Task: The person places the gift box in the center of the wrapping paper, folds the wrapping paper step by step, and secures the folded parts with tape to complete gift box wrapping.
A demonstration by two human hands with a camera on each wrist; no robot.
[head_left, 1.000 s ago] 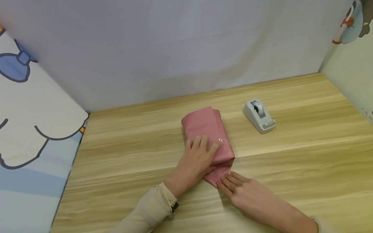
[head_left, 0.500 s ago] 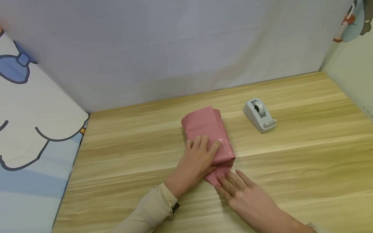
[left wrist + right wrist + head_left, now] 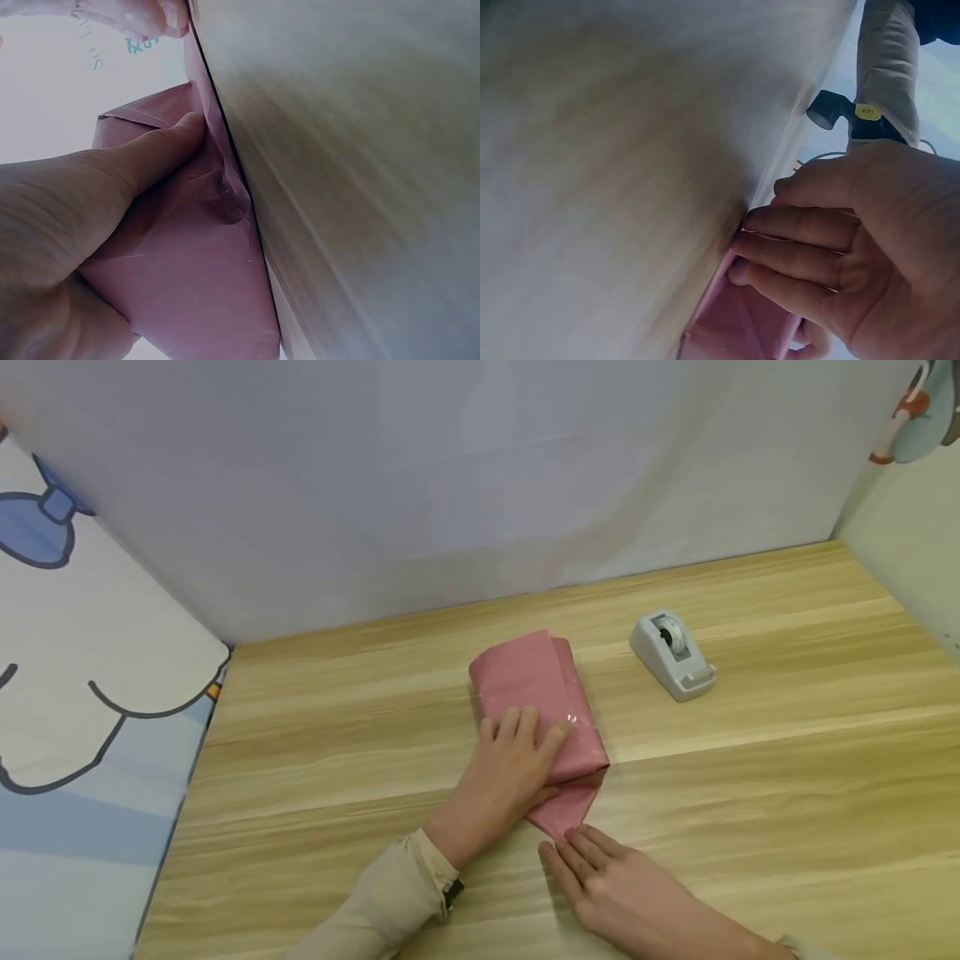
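A pink paper-wrapped package (image 3: 517, 672) lies on the wooden table, its near end drawn into a tapering flap (image 3: 564, 814). My left hand (image 3: 495, 781) rests on top with fingers spread. Its thumb (image 3: 161, 154) presses into the folded end in the left wrist view. At the flap's tip, my right hand (image 3: 622, 889) presses with straight fingers laid close together. The right wrist view has these fingertips over the pink flap (image 3: 735, 319), low by the tabletop. Part of the package's near end is hidden under my left hand.
A grey tape dispenser (image 3: 672, 656) with a roll in it stands to the right, beyond the package. A pale wall (image 3: 420, 510) closes off the table's back edge. At the left is a cartoon-printed panel (image 3: 97, 627).
My right hand has slid from the flap's right edge down to its tip, toward me. The flap's right side now shows more fully. My left hand stays in place on the package.
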